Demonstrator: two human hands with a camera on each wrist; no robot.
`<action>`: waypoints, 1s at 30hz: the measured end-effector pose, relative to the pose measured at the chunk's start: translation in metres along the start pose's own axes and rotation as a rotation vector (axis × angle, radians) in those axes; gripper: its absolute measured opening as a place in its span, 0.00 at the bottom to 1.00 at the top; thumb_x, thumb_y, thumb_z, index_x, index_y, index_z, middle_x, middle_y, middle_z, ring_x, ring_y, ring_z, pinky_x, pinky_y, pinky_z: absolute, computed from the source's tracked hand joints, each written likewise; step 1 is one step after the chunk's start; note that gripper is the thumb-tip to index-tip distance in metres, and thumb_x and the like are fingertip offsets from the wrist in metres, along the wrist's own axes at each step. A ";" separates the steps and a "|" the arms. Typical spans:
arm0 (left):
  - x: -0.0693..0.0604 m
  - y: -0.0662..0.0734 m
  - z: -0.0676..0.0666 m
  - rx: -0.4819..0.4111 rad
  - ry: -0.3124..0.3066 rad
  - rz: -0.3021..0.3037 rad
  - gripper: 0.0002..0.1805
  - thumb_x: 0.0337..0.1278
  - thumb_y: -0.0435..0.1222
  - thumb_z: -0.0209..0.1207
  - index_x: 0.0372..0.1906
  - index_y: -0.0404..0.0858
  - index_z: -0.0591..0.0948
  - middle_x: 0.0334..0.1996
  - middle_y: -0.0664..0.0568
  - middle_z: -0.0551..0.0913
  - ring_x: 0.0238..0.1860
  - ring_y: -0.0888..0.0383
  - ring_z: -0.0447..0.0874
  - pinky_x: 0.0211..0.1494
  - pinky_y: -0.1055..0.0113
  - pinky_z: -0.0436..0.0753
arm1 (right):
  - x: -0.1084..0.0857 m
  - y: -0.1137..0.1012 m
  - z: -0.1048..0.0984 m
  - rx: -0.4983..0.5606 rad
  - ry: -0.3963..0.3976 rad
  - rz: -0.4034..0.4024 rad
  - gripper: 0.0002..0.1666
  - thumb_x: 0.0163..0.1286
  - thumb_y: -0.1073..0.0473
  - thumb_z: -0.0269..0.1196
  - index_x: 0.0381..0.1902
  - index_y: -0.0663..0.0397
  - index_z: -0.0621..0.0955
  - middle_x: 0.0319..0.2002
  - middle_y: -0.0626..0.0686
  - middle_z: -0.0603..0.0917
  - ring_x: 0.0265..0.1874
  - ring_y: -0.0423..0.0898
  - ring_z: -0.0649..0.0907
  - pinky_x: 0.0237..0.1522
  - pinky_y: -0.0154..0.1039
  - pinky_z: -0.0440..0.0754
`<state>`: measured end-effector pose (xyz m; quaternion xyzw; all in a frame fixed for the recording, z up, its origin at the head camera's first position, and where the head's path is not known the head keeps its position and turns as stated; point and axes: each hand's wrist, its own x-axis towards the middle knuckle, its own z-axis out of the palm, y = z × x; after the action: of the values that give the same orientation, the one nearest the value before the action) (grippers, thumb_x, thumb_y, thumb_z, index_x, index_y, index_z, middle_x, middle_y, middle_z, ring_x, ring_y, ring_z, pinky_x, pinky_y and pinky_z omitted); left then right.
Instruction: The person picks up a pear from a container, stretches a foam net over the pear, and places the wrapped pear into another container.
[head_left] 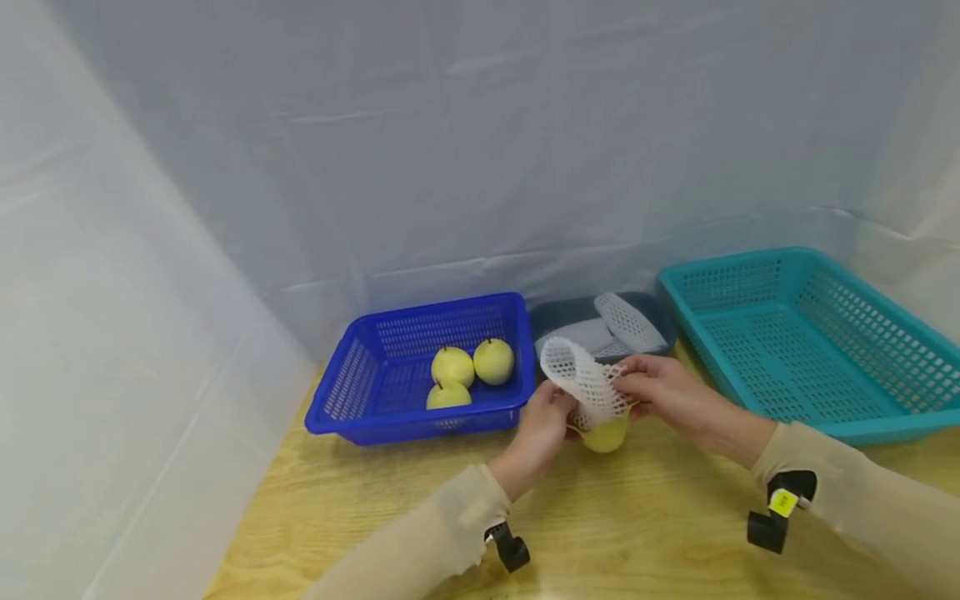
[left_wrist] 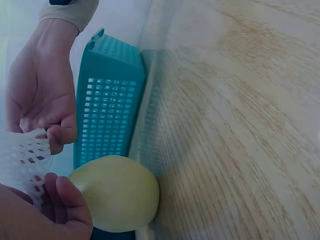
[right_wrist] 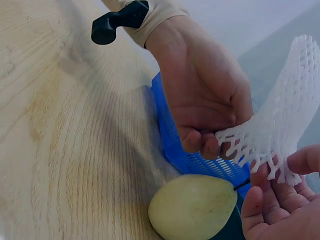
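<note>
A white foam net sleeve (head_left: 588,383) is stretched between both hands, its lower rim spread by the fingers. My left hand (head_left: 538,427) pinches the rim on the left side; its thumb and curled fingers show in the right wrist view. Opposite, my right hand (head_left: 663,392) pinches the rim on the right. Just below the sleeve's mouth a yellow-green pear (head_left: 604,437) stands on the table, stem (right_wrist: 242,184) pointing up towards the netting. Neither hand appears to grip the pear (left_wrist: 120,194) itself.
Left of the hands, a blue basket (head_left: 420,425) holds 3 pears (head_left: 452,367). Behind them, a dark teal tray (head_left: 555,312) contains more foam net sleeves (head_left: 630,323). A large turquoise basket (head_left: 795,333) stands at the right. White sheeting (head_left: 480,167) hangs behind the wooden table (head_left: 600,517).
</note>
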<state>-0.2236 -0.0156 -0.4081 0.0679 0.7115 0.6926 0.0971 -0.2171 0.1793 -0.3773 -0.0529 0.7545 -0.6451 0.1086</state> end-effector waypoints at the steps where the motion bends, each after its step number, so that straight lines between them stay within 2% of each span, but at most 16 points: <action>1: -0.001 -0.001 0.000 0.014 0.021 -0.001 0.12 0.71 0.33 0.50 0.52 0.31 0.76 0.42 0.43 0.82 0.29 0.57 0.78 0.32 0.59 0.82 | 0.001 0.002 -0.001 -0.004 0.009 -0.002 0.15 0.75 0.59 0.57 0.50 0.67 0.73 0.40 0.53 0.79 0.35 0.45 0.79 0.38 0.42 0.83; 4: 0.000 -0.004 0.001 0.020 0.064 -0.022 0.09 0.71 0.33 0.51 0.47 0.32 0.75 0.37 0.45 0.81 0.24 0.57 0.76 0.27 0.64 0.79 | 0.004 0.007 -0.002 -0.009 0.030 0.004 0.15 0.75 0.59 0.57 0.50 0.66 0.72 0.39 0.53 0.78 0.34 0.45 0.79 0.38 0.44 0.83; 11: 0.004 -0.012 0.001 0.014 0.073 -0.050 0.09 0.71 0.32 0.48 0.48 0.31 0.74 0.33 0.46 0.78 0.20 0.58 0.73 0.24 0.67 0.76 | 0.008 0.020 -0.001 -0.052 0.105 0.025 0.15 0.71 0.59 0.59 0.50 0.65 0.74 0.40 0.53 0.80 0.36 0.44 0.80 0.38 0.44 0.84; 20: 0.008 -0.024 0.003 0.084 0.130 -0.091 0.07 0.66 0.29 0.49 0.44 0.32 0.75 0.28 0.49 0.77 0.18 0.61 0.72 0.21 0.71 0.73 | 0.014 0.041 -0.003 -0.044 0.113 0.025 0.17 0.73 0.60 0.58 0.52 0.68 0.74 0.40 0.54 0.80 0.35 0.43 0.79 0.36 0.39 0.83; 25: 0.014 -0.025 0.001 0.115 0.126 -0.128 0.08 0.67 0.29 0.48 0.46 0.32 0.75 0.26 0.51 0.75 0.17 0.60 0.71 0.20 0.71 0.71 | 0.018 0.053 -0.005 -0.043 0.121 0.037 0.17 0.72 0.61 0.57 0.52 0.69 0.73 0.38 0.54 0.80 0.31 0.43 0.79 0.34 0.37 0.82; 30: 0.017 -0.030 -0.002 0.190 0.110 -0.126 0.08 0.66 0.29 0.48 0.44 0.33 0.76 0.23 0.52 0.74 0.17 0.60 0.71 0.19 0.71 0.70 | 0.019 0.063 -0.007 -0.028 0.122 0.055 0.18 0.72 0.63 0.57 0.54 0.71 0.73 0.37 0.53 0.80 0.30 0.43 0.79 0.33 0.36 0.82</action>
<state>-0.2389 -0.0143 -0.4392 -0.0063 0.7811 0.6172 0.0946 -0.2328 0.1917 -0.4403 0.0057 0.7699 -0.6332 0.0791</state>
